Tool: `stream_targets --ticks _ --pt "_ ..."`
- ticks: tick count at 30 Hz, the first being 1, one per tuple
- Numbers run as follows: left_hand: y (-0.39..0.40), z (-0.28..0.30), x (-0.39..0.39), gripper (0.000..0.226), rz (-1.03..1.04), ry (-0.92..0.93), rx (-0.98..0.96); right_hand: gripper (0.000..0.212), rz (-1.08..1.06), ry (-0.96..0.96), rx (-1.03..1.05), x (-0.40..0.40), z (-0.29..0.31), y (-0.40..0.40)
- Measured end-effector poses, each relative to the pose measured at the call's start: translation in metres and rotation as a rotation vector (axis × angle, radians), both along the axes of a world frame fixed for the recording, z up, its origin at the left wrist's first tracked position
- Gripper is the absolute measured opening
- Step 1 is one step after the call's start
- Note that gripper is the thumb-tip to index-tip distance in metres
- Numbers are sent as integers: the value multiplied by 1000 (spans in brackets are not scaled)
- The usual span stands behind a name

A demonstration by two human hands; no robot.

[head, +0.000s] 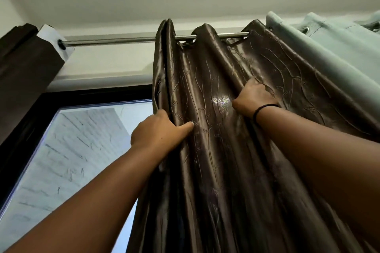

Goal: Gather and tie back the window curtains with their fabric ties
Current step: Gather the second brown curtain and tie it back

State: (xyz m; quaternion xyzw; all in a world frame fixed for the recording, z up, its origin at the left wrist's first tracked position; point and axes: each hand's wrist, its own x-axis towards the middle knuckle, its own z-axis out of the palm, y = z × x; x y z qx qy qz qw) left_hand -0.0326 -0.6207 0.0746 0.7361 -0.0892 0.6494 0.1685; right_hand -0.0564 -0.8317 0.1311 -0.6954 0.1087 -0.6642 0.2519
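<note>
Far left, at 9 o'clock, a dark brown curtain [26,72] hangs bunched against the wall, its white backing showing at the top where the metal rod [123,39] enters an eyelet. Bare rod runs right from there, open along its length up to the next curtain. Below it the window pane [67,150] is uncovered, dark frame on top and left edge.

Left hand [162,131], just left of centre, grips the leading left edge of the glossy brown patterned curtain [216,150]; fingers wrap behind the folded edge, thumb pressed flat on the front.

Right hand [254,98], at about 2 o'clock from the left hand, is closed on a pleat higher up, fingers curled into the fabric; how much cloth it has is hard to tell. A black band [265,109] circles that wrist.

Curtain hangs from the rod by eyelets, pleats partly gathered between the hands.

Far right, 2 o'clock, a pale green curtain [329,41] touches the brown one's right edge.
</note>
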Motion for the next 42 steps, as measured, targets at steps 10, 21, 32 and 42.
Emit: stream_targets --ticks 10,21,32,42 --pt "-67 2 -4 76 -214 -150 162 16 47 -42 -212 13 3 -22" --pt "-173 41 -15 16 -422 -118 159 5 70 -64 -251 0 3 -84" --pt "-157 11 22 55 -495 -43 80 15 84 -59 -276 6 1 -90" --pt "-41 24 9 52 -417 -41 -91 16 253 -65 -463 8 27 58"
